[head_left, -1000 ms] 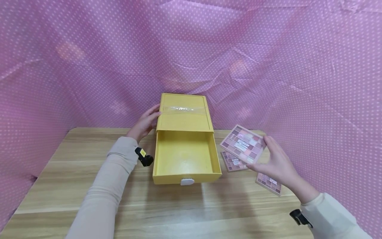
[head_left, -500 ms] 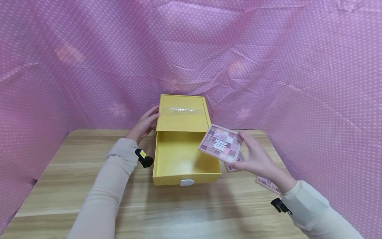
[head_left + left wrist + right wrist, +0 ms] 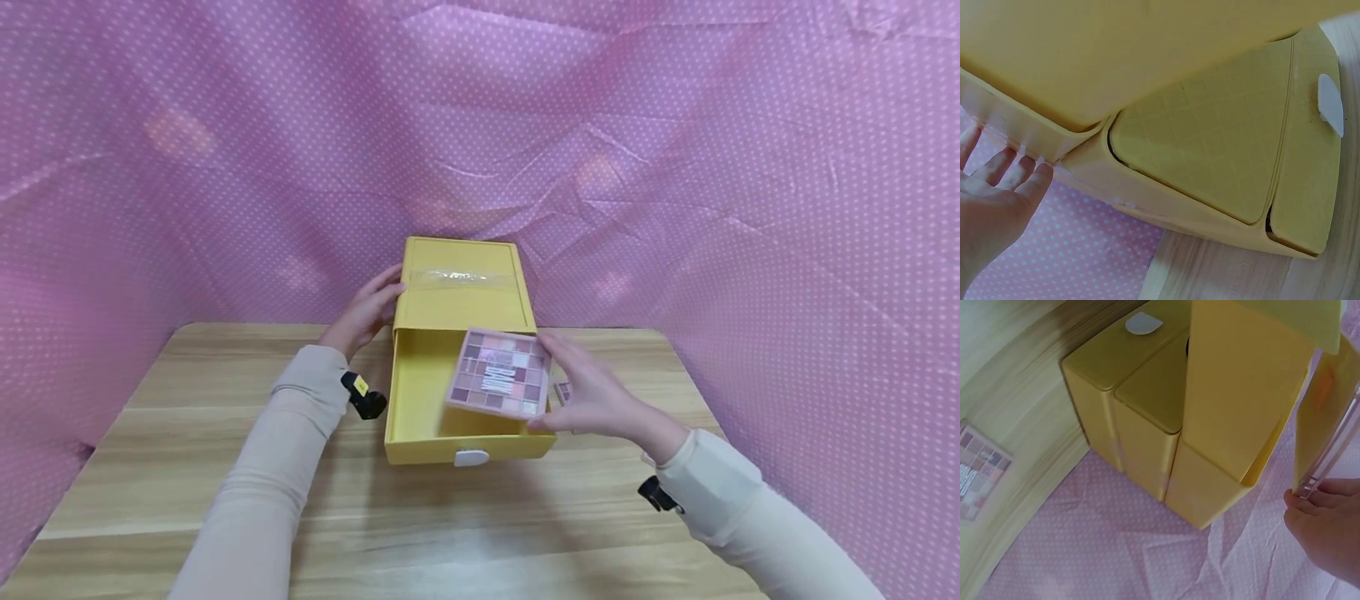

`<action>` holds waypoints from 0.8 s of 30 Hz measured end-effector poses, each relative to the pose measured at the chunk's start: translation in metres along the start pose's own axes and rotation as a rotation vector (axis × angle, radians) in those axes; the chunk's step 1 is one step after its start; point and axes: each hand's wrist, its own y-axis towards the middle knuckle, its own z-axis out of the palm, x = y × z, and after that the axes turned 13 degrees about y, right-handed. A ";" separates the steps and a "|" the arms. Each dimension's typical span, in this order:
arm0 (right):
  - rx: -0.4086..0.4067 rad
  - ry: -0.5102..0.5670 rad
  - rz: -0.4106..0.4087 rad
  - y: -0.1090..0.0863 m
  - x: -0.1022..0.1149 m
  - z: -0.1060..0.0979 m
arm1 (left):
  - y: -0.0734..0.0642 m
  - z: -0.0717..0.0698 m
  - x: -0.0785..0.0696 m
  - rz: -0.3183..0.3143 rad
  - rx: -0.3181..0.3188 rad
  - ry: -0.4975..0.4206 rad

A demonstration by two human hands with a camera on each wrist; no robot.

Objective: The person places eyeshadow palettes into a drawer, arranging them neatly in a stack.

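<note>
A yellow drawer unit [image 3: 461, 302] stands at the back of the table with its top drawer [image 3: 420, 387] pulled out. My left hand [image 3: 365, 312] touches the unit's left side, its fingers extended along the wall in the left wrist view. My right hand [image 3: 600, 406] pinches an eyeshadow palette [image 3: 498, 375] at its right edge, thumb on the near corner. Slightly tilted, the palette overlaps the right half of the open drawer. From the right wrist view, its clear edge [image 3: 1337, 440] shows side-on between the fingers. Part of the drawer's inside is hidden beneath it.
Just right of the drawer, a second palette [image 3: 563, 393] lies on the wooden table [image 3: 247, 467], mostly hidden by my right hand. Below the open drawer are closed ones, one with a white tab [image 3: 1330, 103]. Pink dotted cloth [image 3: 480, 125] hangs behind and at the sides.
My right hand has carried the palette leftward from above the table to over the open drawer. My left hand has stayed at the unit's side.
</note>
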 end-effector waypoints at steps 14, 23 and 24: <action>0.107 0.013 0.009 0.025 0.007 0.026 | -0.001 0.002 -0.002 -0.021 -0.012 0.013; 0.172 0.009 0.025 0.036 0.009 0.039 | 0.001 0.001 0.000 -0.036 -0.034 0.009; 0.177 0.007 0.025 0.037 0.009 0.040 | 0.001 0.001 0.000 -0.036 -0.036 0.006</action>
